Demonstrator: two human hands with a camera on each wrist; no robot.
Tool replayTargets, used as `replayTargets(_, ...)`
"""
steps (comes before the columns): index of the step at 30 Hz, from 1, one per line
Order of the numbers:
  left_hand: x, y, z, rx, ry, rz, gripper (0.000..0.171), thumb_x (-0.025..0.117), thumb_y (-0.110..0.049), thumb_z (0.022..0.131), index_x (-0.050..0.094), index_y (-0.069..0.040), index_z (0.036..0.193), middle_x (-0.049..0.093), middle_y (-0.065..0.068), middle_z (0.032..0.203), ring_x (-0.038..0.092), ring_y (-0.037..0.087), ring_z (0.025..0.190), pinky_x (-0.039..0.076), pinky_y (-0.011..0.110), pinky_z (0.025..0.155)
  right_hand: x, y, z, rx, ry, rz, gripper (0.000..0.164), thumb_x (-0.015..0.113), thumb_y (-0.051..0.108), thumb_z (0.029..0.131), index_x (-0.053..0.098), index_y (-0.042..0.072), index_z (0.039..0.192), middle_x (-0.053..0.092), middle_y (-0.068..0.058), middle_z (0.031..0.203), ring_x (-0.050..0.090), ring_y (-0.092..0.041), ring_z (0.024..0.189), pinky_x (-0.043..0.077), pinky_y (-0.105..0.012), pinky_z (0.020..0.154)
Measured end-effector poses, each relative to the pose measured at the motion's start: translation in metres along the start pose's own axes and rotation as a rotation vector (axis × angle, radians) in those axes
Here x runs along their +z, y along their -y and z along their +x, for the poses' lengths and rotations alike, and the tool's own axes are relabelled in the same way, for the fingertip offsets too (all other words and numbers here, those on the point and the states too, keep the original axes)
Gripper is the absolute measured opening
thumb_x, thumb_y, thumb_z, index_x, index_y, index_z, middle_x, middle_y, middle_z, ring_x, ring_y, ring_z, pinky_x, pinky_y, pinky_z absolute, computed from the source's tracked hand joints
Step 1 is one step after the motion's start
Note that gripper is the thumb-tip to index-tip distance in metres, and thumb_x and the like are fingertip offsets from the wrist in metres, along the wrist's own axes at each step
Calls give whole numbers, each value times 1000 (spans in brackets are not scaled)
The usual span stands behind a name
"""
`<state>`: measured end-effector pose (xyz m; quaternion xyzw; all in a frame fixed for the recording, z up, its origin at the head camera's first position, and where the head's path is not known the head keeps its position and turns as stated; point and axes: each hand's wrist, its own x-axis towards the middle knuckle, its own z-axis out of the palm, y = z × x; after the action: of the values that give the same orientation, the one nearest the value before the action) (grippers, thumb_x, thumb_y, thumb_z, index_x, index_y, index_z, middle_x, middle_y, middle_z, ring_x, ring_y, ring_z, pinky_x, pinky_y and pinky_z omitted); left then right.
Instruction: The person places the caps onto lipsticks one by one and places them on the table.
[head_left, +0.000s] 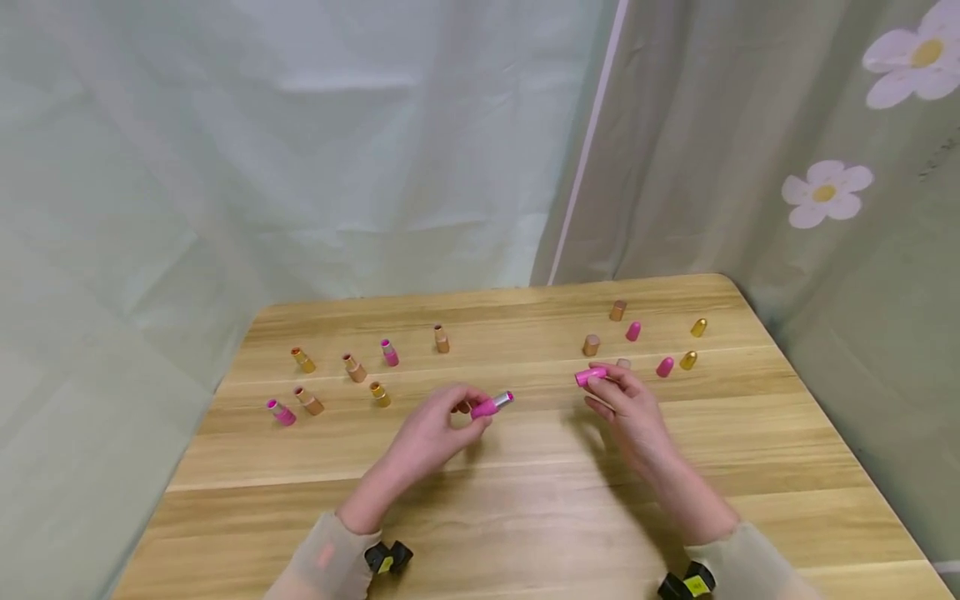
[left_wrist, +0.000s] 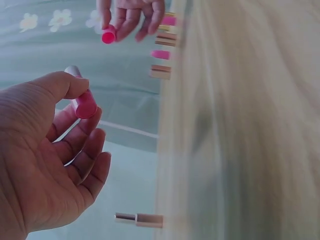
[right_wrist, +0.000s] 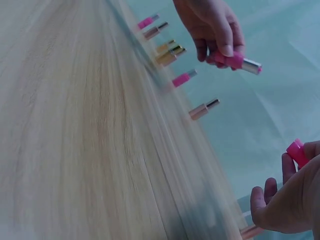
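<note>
Above the middle of the table my left hand [head_left: 438, 427] pinches a pink lipstick tube [head_left: 485, 408] between thumb and fingers. Its silver end points right, with pink showing at the tip. Off to the right, my right hand [head_left: 630, 408] holds a pink lipstick cap [head_left: 590, 377], its open end facing the tube. A gap separates cap and tube. The left wrist view shows the pink base of the held tube [left_wrist: 86, 107] under my thumb. In the right wrist view, the held cap [right_wrist: 298, 152] is partly hidden by my fingers.
Uncapped lipsticks in pink, gold and rose-brown, among them a pink one [head_left: 281, 412] and a brown one [head_left: 442, 339], stand on the left of the wooden table [head_left: 525, 517]. Loose caps, including a gold cap [head_left: 699, 327] and a brown cap [head_left: 591, 345], stand at the right.
</note>
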<state>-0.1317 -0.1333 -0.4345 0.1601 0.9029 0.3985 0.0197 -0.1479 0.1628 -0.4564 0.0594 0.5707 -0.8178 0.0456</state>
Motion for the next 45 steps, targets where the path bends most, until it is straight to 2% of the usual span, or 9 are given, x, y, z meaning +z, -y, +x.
replayTargets(3,-1,-3,0,11,-14,-4,17,79,-24,91,70,-30,105,63,-16,101,60,18,99,51,40,82,7,-4,1,2,21,-7,29,64,6,101,55,-4,126,63,-1,112,65,-14,106,44,-48,109)
replayTargets(7,-1,-6,1,41,-21,-2,16,79,-25,92,72,-28,106,63,-16,101,59,17,98,52,44,85,15,-5,-1,-2,37,-24,27,65,8,100,57,-3,123,66,-2,109,64,-15,105,47,-43,106)
replayTargets(14,-1,-13,7,32,-47,21,18,79,-29,93,72,-31,109,62,-18,103,56,12,98,50,36,83,28,-2,-4,-29,67,-29,28,66,5,98,57,-6,123,70,-1,105,64,-15,101,51,-35,101)
replayTargets(19,-1,-17,12,42,-44,24,18,79,-28,93,73,-28,110,63,-16,104,57,12,99,51,38,86,38,-5,-6,-27,127,-75,30,67,3,97,57,-7,123,71,0,99,64,-13,96,51,-29,94)
replayTargets(26,-1,-17,14,51,-31,53,16,79,-29,93,74,-28,108,62,-16,106,56,10,98,49,34,84,47,-8,-8,-22,172,-109,36,70,6,97,57,-10,127,73,-2,101,65,-20,102,49,-31,97)
replayTargets(32,-2,-18,15,96,-24,71,16,79,-28,92,74,-26,108,63,-15,106,57,13,99,49,34,85,51,-9,-8,-6,195,-173,38,71,7,96,59,-8,128,73,-5,106,66,-18,102,51,-32,97)
replayTargets(35,-3,-19,15,110,-30,88,22,80,-28,92,74,-23,112,64,-13,105,56,12,98,49,34,85,53,-10,-8,-6,208,-199,41,72,9,96,58,-9,130,73,-9,110,66,-19,103,51,-32,97)
replayTargets(39,-5,-20,14,96,-35,92,25,80,-28,91,72,-20,114,65,-11,106,56,13,99,49,35,85,55,-11,-9,-13,211,-209,40,74,12,95,61,-6,129,73,-10,110,66,-19,102,52,-31,96)
replayTargets(45,-6,-20,12,85,-31,103,18,80,-32,92,74,-24,107,64,-13,107,56,14,100,48,34,86,55,-14,-8,-41,227,-232,39,75,12,95,63,-5,128,72,-9,110,65,-18,102,53,-30,94)
